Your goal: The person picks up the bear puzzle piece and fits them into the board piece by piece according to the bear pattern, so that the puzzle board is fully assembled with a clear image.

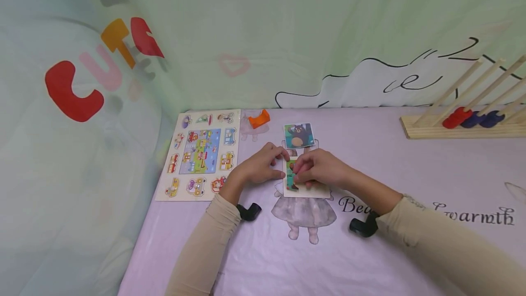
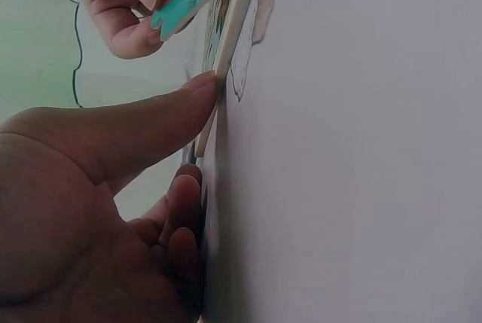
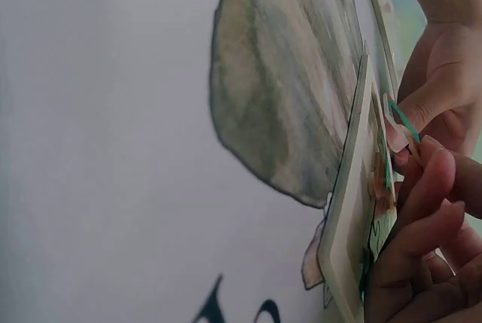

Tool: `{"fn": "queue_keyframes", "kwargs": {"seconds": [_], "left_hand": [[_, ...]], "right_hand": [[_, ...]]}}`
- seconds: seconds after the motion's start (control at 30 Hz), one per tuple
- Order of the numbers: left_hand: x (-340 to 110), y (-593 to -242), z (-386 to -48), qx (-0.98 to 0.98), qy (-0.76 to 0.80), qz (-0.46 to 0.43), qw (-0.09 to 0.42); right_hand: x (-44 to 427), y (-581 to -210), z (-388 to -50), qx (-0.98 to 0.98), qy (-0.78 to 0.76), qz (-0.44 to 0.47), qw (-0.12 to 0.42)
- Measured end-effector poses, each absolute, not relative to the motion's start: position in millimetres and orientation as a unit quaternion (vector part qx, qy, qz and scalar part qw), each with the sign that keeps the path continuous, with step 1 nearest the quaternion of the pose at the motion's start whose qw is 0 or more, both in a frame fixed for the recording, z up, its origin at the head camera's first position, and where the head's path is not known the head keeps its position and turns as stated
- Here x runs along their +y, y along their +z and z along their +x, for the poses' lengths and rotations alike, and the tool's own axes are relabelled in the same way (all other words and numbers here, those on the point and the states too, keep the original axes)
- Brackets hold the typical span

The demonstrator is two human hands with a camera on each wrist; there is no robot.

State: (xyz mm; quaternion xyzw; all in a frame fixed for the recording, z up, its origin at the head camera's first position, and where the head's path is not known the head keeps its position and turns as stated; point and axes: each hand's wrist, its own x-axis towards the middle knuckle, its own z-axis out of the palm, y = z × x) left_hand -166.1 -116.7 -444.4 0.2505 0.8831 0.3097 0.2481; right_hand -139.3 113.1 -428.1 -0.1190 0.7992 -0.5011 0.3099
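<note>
A small wooden jigsaw tray (image 1: 306,192) with a pale rim and a green picture area lies on the table in front of me. My left hand (image 1: 260,164) holds its left side, the thumb against the edge and the index finger near the far corner. Over the tray, my right hand (image 1: 324,168) pinches a teal jigsaw piece (image 2: 184,3) with red spots between thumb and fingers. In the left wrist view the piece is tilted above the tray. My right hand hides much of the tray in the head view. Just beyond it lies a bear picture card (image 1: 298,136).
At the left lies a knob puzzle board (image 1: 164,193) with vehicle pieces. An orange curved block (image 1: 259,119) sits behind it. On the far right stands a wooden peg rack (image 1: 415,132) with red and blue pieces. A curtain (image 1: 263,35) hangs along the back.
</note>
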Motion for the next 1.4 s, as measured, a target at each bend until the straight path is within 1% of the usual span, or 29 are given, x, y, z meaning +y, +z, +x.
{"fn": "queue_keyframes", "kwargs": {"seconds": [0.2,0.4,0.73,0.97,1.4], "left_hand": [[-117.1,-445.4,-166.2,0.881,0.312,0.255,0.247],[-116.8,-445.8,-166.6,0.882,0.31,0.256,0.247],[-116.6,-445.5,-166.6,0.885,0.301,0.253,0.25],[-116.2,-443.9,-165.8,0.885,0.303,0.247,0.254],[-115.5,-444.5,-165.9,0.886,0.302,0.247,0.252]], "right_hand": [[113.1,-432.9,-143.5,0.805,-0.49,-0.116,0.314],[113.1,-436.7,-148.9,0.803,-0.484,-0.113,0.329],[111.1,-433.5,-150.0,0.807,-0.462,-0.115,0.35],[110.9,-431.2,-149.2,0.808,-0.46,-0.112,0.349],[110.1,-440.1,-151.1,0.819,-0.453,-0.103,0.337]]}}
